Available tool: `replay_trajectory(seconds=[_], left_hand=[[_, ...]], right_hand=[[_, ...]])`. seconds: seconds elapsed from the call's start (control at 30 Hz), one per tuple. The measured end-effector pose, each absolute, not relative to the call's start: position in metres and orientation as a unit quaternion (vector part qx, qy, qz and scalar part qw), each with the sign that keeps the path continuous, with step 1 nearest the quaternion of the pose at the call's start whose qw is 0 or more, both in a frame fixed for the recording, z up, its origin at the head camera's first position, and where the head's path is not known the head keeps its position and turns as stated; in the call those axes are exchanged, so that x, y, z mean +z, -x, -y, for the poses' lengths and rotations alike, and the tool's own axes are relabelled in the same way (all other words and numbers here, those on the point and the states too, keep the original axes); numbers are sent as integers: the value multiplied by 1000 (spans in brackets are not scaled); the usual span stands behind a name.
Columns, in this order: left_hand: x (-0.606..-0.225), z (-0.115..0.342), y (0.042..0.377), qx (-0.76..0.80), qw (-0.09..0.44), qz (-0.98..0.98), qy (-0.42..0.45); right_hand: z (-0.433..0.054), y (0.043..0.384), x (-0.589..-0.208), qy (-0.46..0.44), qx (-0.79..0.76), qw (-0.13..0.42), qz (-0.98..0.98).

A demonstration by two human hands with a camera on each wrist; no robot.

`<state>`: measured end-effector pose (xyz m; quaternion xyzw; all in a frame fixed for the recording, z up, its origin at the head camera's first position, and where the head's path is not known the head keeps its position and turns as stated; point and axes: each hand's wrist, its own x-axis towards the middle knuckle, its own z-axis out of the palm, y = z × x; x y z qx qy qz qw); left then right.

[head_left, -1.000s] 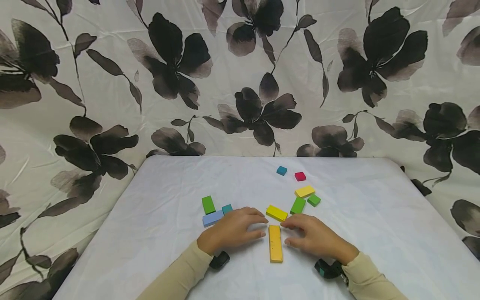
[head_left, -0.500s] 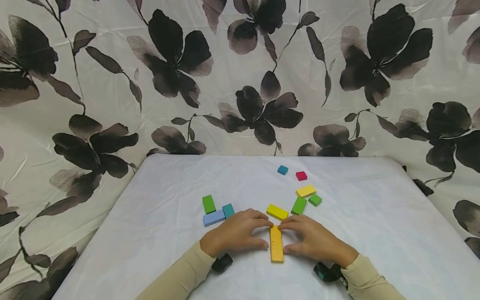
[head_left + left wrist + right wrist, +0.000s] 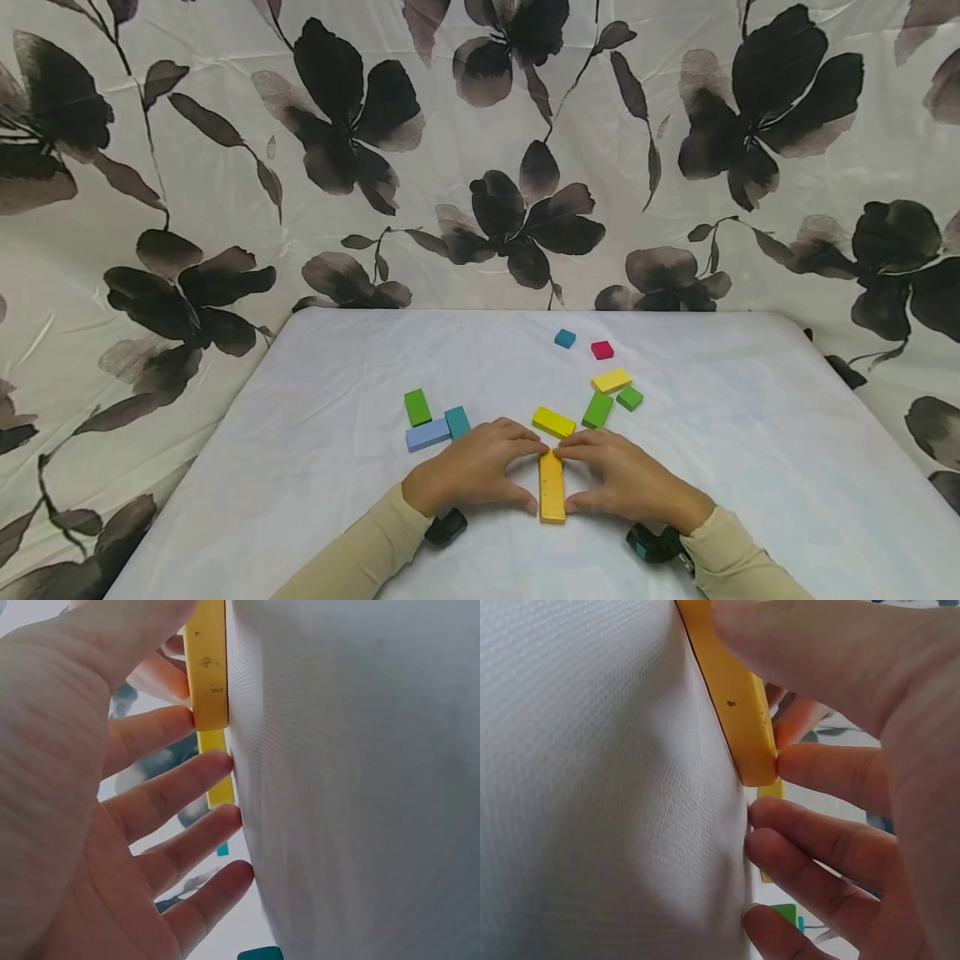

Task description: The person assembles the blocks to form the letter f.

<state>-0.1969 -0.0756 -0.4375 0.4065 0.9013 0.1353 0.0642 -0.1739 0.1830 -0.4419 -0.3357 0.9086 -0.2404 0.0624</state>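
A long orange-yellow block (image 3: 552, 492) lies on the white-covered table, pointing away from me. My left hand (image 3: 480, 465) holds it from the left, index fingertip at its far end and thumb by its near left side. From the right, my right hand (image 3: 633, 479) holds the same block, with thumb on the side and index finger at the far corner. In both wrist views the other fingers are spread, their tips by the cloth. Just beyond the far end lies a shorter yellow block (image 3: 554, 422). A teal block (image 3: 457, 422) is partly hidden behind my left hand.
Left of centre, a green block (image 3: 417, 408) and a light blue block (image 3: 428, 435) lie near the teal one. On the right are two green blocks (image 3: 597, 410), another yellow block (image 3: 611, 381), a red block (image 3: 602, 350) and a blue block (image 3: 565, 338). Floral cloth (image 3: 450, 167) hangs behind.
Both hands have moved inward from beside the long block, and their index fingertips now meet at its far end. The block has hardly moved. More of the teal block shows.
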Motion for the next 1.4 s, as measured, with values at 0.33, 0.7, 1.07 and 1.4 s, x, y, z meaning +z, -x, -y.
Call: replay_trajectory(seconds=[0.33, 0.7, 1.07, 1.4], left_hand=[[-436, 74, 195, 119, 65, -900, -415], [-438, 74, 194, 112, 55, -892, -435], [-437, 75, 194, 117, 48, -892, -434], [-438, 77, 197, 173, 90, -899, -392]], right_hand=[[-180, 173, -441, 328, -238, 64, -912], [-179, 171, -440, 328, -228, 58, -915], [-177, 167, -442, 348, -197, 19, -916], [-177, 168, -444, 334, -196, 27, -921]])
